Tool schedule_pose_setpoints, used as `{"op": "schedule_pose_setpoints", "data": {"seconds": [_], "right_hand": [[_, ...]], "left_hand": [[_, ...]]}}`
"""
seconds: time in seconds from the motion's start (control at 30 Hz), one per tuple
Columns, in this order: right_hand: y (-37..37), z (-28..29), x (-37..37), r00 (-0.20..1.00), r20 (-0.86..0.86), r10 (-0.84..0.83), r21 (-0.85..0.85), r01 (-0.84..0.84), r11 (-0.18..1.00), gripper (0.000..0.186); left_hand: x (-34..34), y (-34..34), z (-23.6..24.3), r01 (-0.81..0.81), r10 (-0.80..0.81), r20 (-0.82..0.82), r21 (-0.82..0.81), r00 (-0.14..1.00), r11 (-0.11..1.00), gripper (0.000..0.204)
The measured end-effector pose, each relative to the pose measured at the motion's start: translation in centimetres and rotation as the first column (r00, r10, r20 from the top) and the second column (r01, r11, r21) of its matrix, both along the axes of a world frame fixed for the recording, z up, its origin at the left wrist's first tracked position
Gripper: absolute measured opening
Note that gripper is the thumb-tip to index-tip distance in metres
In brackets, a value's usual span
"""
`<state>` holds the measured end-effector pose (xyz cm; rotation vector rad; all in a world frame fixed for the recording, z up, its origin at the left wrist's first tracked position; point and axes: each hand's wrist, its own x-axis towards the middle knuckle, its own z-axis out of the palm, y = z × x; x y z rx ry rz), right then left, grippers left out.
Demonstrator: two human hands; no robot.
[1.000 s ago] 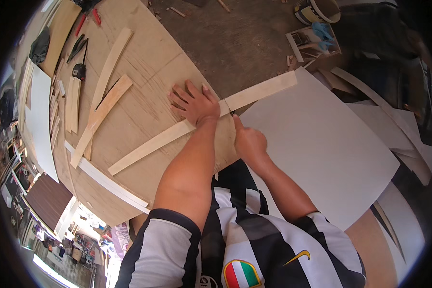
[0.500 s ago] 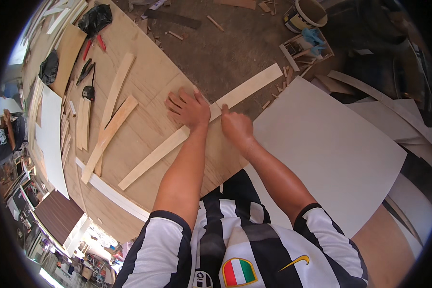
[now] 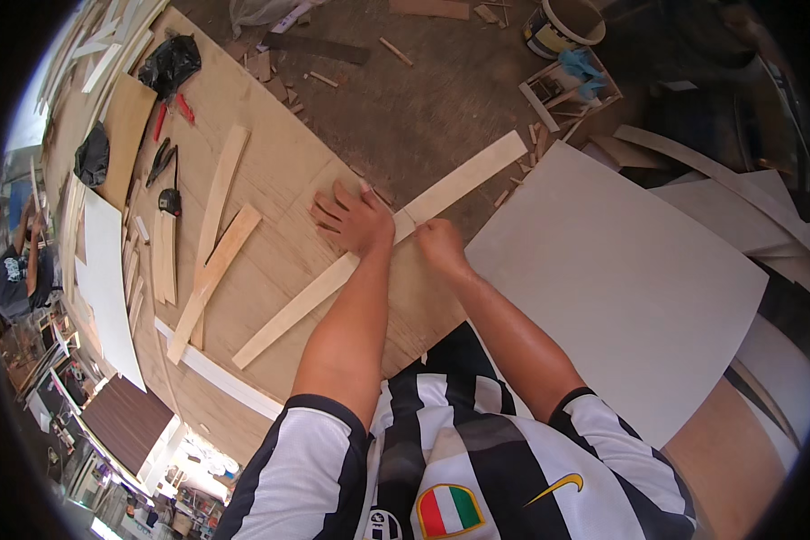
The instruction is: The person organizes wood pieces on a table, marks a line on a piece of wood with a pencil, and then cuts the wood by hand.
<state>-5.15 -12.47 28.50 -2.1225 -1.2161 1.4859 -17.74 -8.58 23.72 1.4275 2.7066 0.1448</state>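
A long, pale wooden strip lies slantwise on the plywood table top, and its far right end sticks out past the table's edge. My left hand presses flat across the strip with its fingers spread. Just right of it, my right hand is closed at the strip's near edge, beside a thin line across the wood. Its fingers are curled in, and whatever they may hold is hidden. Two more strips lie crossed to the left, the upper one having a dark slot.
On the table's left are a tape measure, dark-handled pliers, a red-handled tool and a black plastic bag. A large white sheet stretches to my right. Beyond stand a bucket and a wooden crate.
My right hand has drawn back toward me, from on top of the strip to its near edge, and its index finger is now curled in. The left hand keeps its place on the strip.
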Motion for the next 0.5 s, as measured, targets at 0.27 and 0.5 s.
{"op": "schedule_pose_setpoints", "data": {"seconds": [0.27,0.5], "right_hand": [[3.0,3.2,-3.0,0.887,0.328,0.323,-0.021,-0.335,0.942,0.023],[2.7,6.4,-2.0,0.632,0.422,0.65,-0.202,-0.633,0.747,0.015]], "left_hand": [[-0.1,1.9,1.3,-0.106,0.113,0.153,-0.058,0.982,0.993,0.064],[0.2,2.3,2.4,-0.125,0.147,0.111,-0.185,0.983,0.975,0.064]]}}
